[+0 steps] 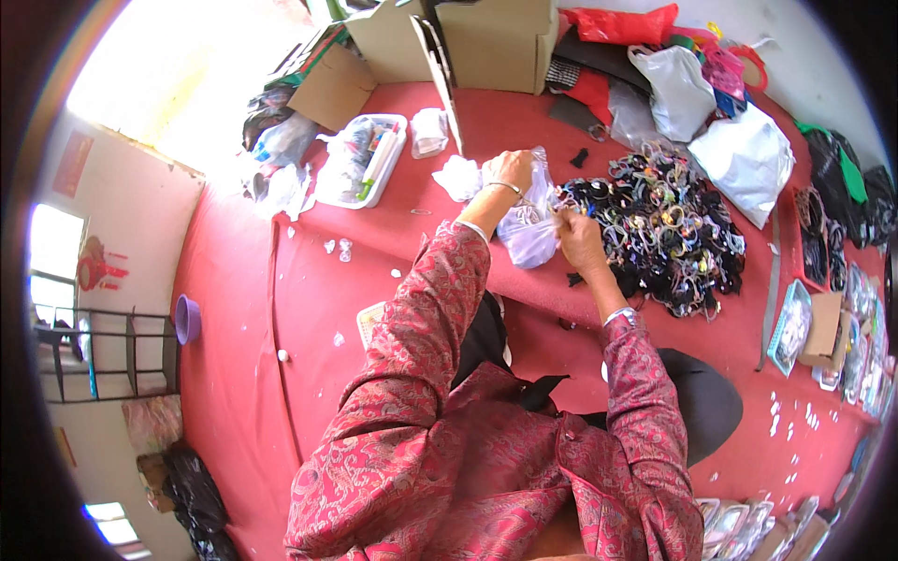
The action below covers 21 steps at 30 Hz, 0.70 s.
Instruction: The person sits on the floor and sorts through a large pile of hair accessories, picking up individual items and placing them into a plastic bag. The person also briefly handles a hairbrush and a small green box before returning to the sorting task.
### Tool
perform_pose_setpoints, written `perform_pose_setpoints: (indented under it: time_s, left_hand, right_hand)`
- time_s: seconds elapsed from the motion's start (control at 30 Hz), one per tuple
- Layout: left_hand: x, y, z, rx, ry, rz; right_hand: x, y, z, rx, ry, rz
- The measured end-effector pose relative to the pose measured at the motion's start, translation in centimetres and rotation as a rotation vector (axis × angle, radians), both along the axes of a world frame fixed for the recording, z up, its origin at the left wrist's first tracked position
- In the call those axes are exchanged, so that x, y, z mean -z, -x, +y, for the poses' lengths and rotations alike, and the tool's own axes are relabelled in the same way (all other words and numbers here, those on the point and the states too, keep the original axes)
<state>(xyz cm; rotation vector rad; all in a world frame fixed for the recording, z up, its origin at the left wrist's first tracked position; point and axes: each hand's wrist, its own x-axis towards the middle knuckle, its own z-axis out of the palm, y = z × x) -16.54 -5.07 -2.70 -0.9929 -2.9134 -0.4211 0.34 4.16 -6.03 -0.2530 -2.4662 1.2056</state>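
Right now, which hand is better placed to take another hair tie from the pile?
Probably the right hand: it sits at the edge of the hair tie pile. The left hand is farther away, gripping the clear plastic bag.

Bright daylight overexposes the upper left corner, while fisheye bending and dark vignetting ring the edges.

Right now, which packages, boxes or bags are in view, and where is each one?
Clear plastic bag: held by both hands, table centre.
Cardboard boxes: brown, open, at the far edge.
White plastic bags: far right, beside the pile of hair ties.
White tray: rectangular, far left.
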Motion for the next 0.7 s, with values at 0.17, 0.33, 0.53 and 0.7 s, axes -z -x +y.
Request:
perform_pose_setpoints:
  time_s: [0.17,0.33,0.53,0.7]
  left_hand:
    - [-3.5,0.5,-0.5,0.0,-0.364,-0.044]
    - [-5.0,0.8,-0.5,0.062,-0.266,-0.476]
    - [-4.7,0.8,-1.5,0.172,-0.07,-0.431]
    - [-5.6,-0.2,1.6,0.35,-0.144,-0.351]
  right_hand:
    - [-5.0,1.2,-0.8,-0.107,0.68,-0.112]
    - [-0.7,2.4,4.0,-0.066,0.377,-0.191]
    - [-3.8,1.7,2.4,-0.016,0.571,-0.276]
    - [2.9,4.6,4.1,-0.401,0.838,-0.265]
